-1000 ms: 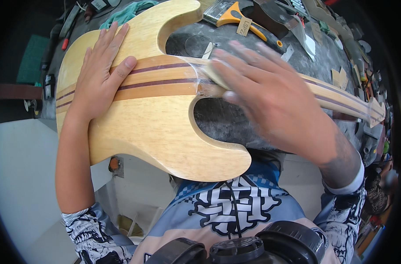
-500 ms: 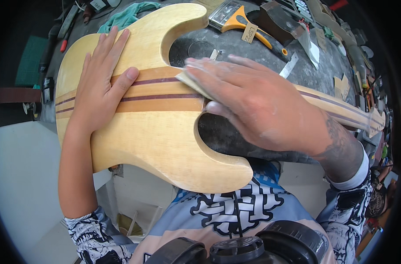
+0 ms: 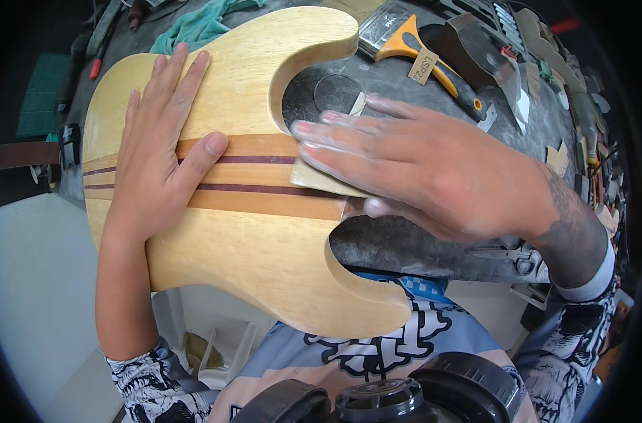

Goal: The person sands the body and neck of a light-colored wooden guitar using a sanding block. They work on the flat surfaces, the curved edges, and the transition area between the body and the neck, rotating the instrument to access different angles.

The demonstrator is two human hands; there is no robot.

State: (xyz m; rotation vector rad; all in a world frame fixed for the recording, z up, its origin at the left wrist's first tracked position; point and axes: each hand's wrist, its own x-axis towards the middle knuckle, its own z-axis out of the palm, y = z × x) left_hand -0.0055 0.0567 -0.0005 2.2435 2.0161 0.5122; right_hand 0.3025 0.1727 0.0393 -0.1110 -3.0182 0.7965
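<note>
1. Guitar body (image 3: 243, 257): pale wood, dark stripes along its middle; lies flat on the grey workbench (image 3: 398, 248), its near side jutting past the bench edge toward the person.
2. Left hand (image 3: 162, 155): spread flat on the body's upper face, left of its middle, thumb across the stripes; palm contact, nothing grasped.
3. Right hand (image 3: 419, 169): narrow, fingers straight, holding a folded sheet (image 3: 317, 178) against the body's right end, by the neck joint (image 3: 350, 206). Cannot tell how far the thumb pinches it. Whatever runs past the joint is hidden by hand and forearm.
4. Handling, judged: body solid, stiff, fairly heavy; smooth face, likely slippery where pale dust lies. Edges and horn tips would dent if knocked. Sheet light, thin, bendable.
5. Best holds, judged: broad palm on the face to steady; for lifting, thick rim or near horn (image 3: 377, 310), second hand beneath.
6. Brush (image 3: 400, 41): beyond the body's far horn, apart from it.
</note>
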